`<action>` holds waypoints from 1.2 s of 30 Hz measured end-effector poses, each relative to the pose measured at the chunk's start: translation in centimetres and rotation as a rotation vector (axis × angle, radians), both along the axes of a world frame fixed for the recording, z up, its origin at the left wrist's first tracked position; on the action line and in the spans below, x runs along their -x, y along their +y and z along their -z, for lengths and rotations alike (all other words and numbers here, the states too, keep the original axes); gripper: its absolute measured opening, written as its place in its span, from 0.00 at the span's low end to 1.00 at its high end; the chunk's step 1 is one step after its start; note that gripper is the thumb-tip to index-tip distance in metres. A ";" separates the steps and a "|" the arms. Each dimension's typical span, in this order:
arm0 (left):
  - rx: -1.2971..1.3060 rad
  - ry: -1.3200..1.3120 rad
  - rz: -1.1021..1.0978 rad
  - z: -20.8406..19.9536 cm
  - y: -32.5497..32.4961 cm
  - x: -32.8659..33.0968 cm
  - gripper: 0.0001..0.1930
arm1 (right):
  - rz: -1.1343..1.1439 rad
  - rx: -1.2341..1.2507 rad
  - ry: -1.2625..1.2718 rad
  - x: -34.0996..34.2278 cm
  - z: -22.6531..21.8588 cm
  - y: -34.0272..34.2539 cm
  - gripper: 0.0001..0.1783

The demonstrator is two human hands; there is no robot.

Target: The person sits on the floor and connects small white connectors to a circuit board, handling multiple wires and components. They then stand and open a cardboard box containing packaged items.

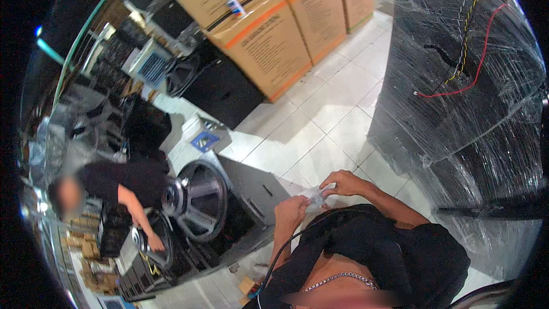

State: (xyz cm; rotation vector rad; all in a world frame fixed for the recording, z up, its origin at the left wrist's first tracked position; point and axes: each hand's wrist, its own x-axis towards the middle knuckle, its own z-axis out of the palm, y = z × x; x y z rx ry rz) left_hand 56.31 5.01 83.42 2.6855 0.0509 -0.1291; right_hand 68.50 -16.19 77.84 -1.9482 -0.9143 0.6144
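Observation:
In front of my chest, my left hand (291, 212) and my right hand (347, 183) are close together. Between them is a small piece of clear plastic (315, 197), perhaps a little bag, and the fingers of both hands pinch it. Whether anything is inside the plastic is too small to tell. Just left of my left hand stands a dark speaker cabinet (251, 186). A large round loudspeaker driver (200, 201) rests on its back part, with its magnet turned to the left.
At the left a person in dark clothes (123, 180) bends over another loudspeaker driver (160, 246), one hand on it. Stacked cardboard cartons (269, 46) stand ahead. To the right is a large plastic-wrapped black cabinet (423, 120) with loose red wire (480, 80) on top. White floor tiles (309, 131) lie between.

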 end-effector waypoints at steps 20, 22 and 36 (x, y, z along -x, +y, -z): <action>0.231 0.122 0.814 -0.9 -2.8 -67.9 0.14 | 0.702 0.023 0.050 -47.1 -2.7 -6.0 0.16; 0.221 0.109 0.906 -0.1 -4.9 -74.5 0.14 | 0.817 -0.002 0.055 -51.3 -1.5 -7.1 0.16; 0.370 0.049 0.867 -1.3 -24.2 -118.2 0.11 | 0.724 -0.044 -0.077 -97.4 -3.5 -26.0 0.16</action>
